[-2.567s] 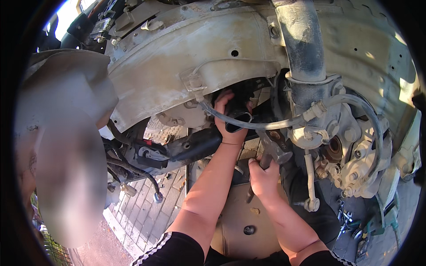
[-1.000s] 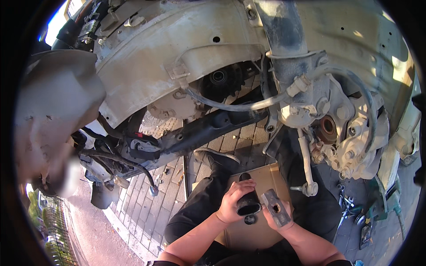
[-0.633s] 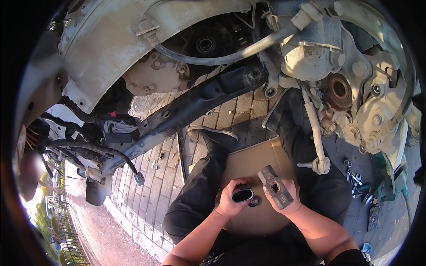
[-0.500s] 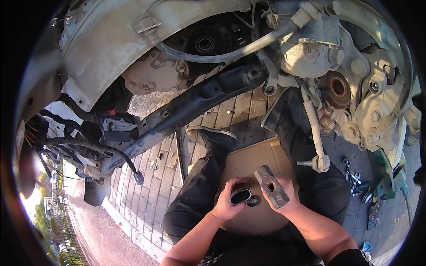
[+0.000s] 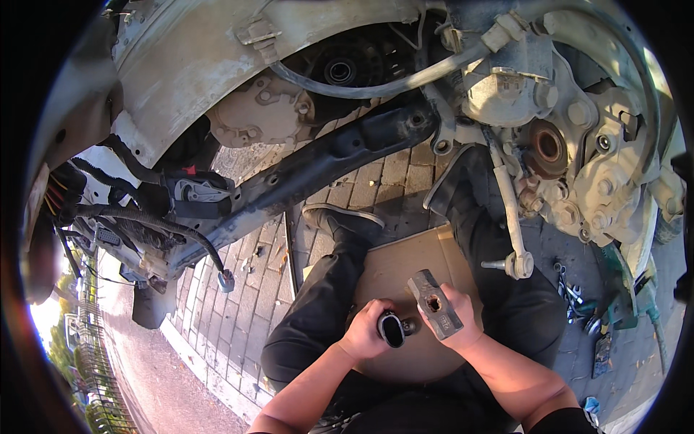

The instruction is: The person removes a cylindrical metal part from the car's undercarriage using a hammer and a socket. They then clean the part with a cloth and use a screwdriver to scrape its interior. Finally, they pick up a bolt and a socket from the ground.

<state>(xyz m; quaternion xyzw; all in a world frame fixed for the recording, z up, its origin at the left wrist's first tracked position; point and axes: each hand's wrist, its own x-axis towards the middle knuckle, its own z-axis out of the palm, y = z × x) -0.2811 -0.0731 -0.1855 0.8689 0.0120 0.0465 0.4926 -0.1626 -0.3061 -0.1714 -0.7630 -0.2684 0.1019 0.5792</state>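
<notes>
Clasps black hollow tube (image 5: 391, 330) in left hand (image 5: 363, 331), with mouth upward; grips hammer (image 5: 436, 302) in right hand (image 5: 463, 318), with head uppermost, just beside tube. Holds both over cardboard (image 5: 412, 257), well apart from black beam (image 5: 340, 150). Looks partway: stripped down around rust-ringed bore (image 5: 549, 147) and ring-shaped opening (image 5: 340, 71), not closed up. Cannot tell exact share left.

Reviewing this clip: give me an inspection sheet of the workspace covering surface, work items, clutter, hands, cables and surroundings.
Surface: flat brown cardboard sheet over grey brick paving.
Work items: black hollow tube with oval mouth; grey block-headed metal hammer, handle hidden.
Clutter: silver metal wrenches on the paving at right.
Hands: left hand grips the tube; right hand holds the hammer.
Cables: black corrugated cable, its blue-grey plug hanging unconnected.
Surroundings: dusty beige metal body panel; dark metal fence at left.
</notes>
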